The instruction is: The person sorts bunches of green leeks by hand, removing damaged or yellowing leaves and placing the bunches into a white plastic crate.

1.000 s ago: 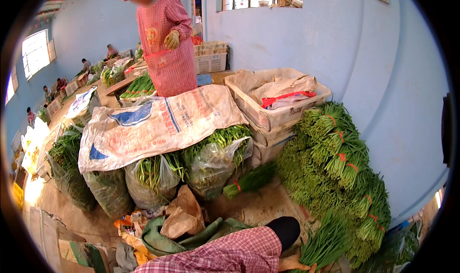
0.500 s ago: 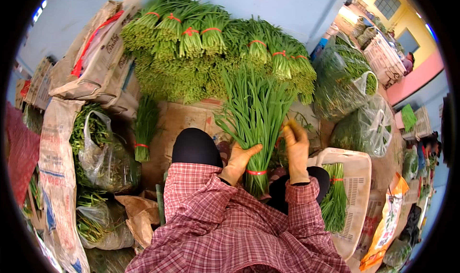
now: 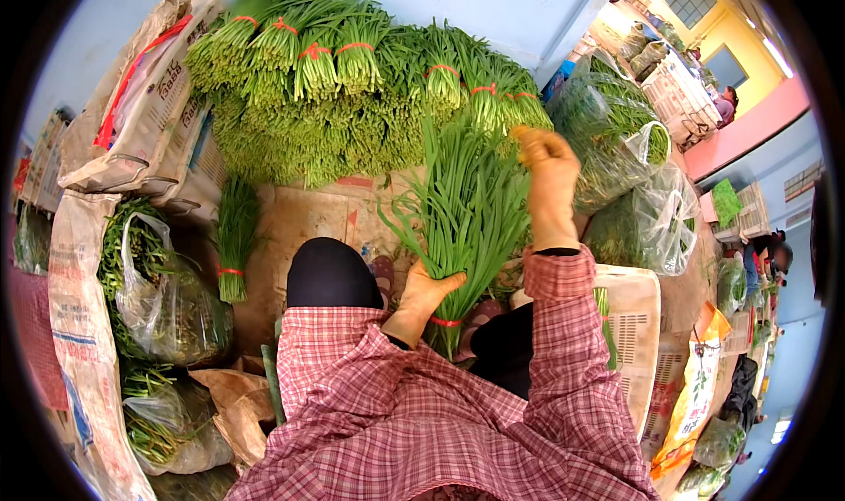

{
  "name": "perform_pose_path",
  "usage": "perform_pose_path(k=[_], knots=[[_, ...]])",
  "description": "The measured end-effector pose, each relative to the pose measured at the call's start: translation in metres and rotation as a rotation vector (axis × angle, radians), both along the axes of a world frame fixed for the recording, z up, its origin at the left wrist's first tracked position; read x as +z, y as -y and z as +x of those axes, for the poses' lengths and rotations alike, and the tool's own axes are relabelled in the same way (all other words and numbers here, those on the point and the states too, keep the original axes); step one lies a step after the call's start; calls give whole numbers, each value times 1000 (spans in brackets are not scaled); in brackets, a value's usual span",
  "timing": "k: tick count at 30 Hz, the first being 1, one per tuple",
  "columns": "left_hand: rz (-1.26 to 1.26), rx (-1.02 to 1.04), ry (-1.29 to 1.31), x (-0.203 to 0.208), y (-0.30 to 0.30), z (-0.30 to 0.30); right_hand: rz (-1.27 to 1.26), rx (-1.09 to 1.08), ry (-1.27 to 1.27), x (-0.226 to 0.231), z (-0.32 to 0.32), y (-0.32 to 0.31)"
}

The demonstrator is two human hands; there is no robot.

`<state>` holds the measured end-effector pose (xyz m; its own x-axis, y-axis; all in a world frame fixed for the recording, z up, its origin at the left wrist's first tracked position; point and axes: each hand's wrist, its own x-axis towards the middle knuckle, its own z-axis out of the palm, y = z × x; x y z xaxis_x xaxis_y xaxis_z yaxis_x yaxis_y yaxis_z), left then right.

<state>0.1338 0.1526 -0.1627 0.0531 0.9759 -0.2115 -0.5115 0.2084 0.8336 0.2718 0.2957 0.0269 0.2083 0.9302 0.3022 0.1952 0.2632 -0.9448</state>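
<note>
My left hand (image 3: 422,298) is wrapped round the lower part of a bundle of long-leaved greens (image 3: 467,204), just above its red tie (image 3: 446,322). The bundle stands upright between my knees, its leaves fanning out away from me. Raised beside the leaf tips on the right is my right hand (image 3: 552,184), clear of the tied end. Its fingers are curled together, with yellow at the fingertips; what they hold, if anything, I cannot make out.
Tied bundles (image 3: 308,105) are stacked against the wall ahead. A single bundle (image 3: 235,237) lies left, near plastic bags of greens (image 3: 176,307). On the right are a pale crate (image 3: 629,325), more bagged greens (image 3: 647,219) and an orange-white sack (image 3: 693,391).
My right hand has moved up and away from me, from beside the leaves to near their tips. My left hand keeps its hold on the bundle. The whole view has shifted slightly.
</note>
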Motion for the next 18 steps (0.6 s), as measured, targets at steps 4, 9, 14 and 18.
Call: perform_pose_path(k=[4, 9, 14, 18], knots=[[-27, 7, -27, 2, -5, -1, -76, 152, 233, -14, -1, 11], [-64, -22, -81, 6, -3, 3, -219, 130, 410, -48, -1, 21], [-46, -16, -87, -7, 0, 3, -60, 63, 48, -24, 16, 9], [-43, 5, -95, -2, -4, 4, 11, 181, 1418, -28, -9, 39]])
